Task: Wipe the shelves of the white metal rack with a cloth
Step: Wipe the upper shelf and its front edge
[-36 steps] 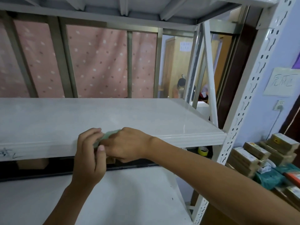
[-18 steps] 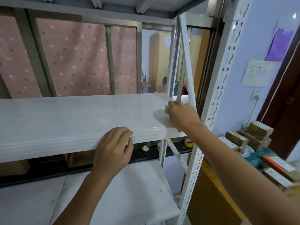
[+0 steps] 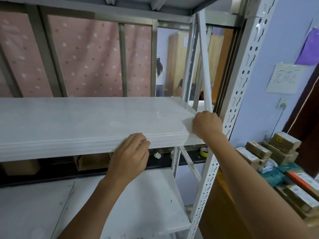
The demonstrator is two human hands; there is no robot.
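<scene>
Head view: the white shelf (image 3: 77, 121) lies flat, and its long side runs from 9 o'clock to 3 o'clock across the rack (image 3: 208, 183). It looks smooth and shiny, with a ridged front edge. The cloth (image 3: 187, 124) is at 3 o'clock, on the shelf's right end near the front corner. It looks pale and blurry, and most of it hides under the right hand (image 3: 207, 125), whose curled fingers press it onto the shelf. The left hand (image 3: 129, 156) is at 6 o'clock, fingers bent over the shelf's front edge, holding it. A slanted bar (image 3: 203, 66) and a post (image 3: 241, 87) full of holes stand just beside the right hand, closing in that corner. A lower shelf (image 3: 138, 204) sits at 6 o'clock. Brown boxes (image 3: 259, 150) are piled at 4 o'clock, apart from the rack. A pink spotted curtain (image 3: 86, 57) hangs behind at 11 o'clock. A yellow tape roll (image 3: 204, 150) sits under the shelf, near the post.
</scene>
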